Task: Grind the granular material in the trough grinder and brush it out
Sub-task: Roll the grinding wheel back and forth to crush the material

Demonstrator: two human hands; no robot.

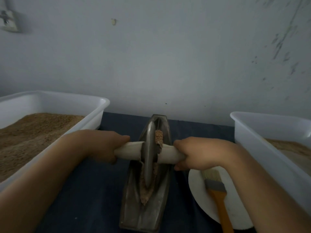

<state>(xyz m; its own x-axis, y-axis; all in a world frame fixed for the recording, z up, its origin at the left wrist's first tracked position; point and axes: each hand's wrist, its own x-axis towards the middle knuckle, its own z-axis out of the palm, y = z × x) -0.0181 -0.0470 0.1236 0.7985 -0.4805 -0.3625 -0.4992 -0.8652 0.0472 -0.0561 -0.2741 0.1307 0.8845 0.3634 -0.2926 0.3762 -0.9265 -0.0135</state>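
Trough grinder (pixel 146 207): long, boat-shaped dull grey metal trough, lying lengthways on the counter between the 2 tubs.
Wheel (pixel 149 153): thin metal disc standing on edge in the groove, a pale smooth handle (pixel 131 151) sticking out each side.
Granular material (pixel 158 136): coarse tan grains just beyond the wheel; finer, clumped brown powder along the near groove.
Left hand (pixel 107 145): fingers curled round the left handle.
Right hand (pixel 193 153): fingers wrapped round the right handle.
Brush (pixel 217 190): flat pale bristles, grey ferrule, orange handle, lying on a round white plate (pixel 200 195) just right of the trough.
Tubs: white plastic; left tub (pixel 67 101) holds sandy brown grain, right tub (pixel 252 132) a paler powder.
Counter (pixel 94 190): dark blue, matt.
Wall (pixel 151 56): grey-white, scuffed at right.
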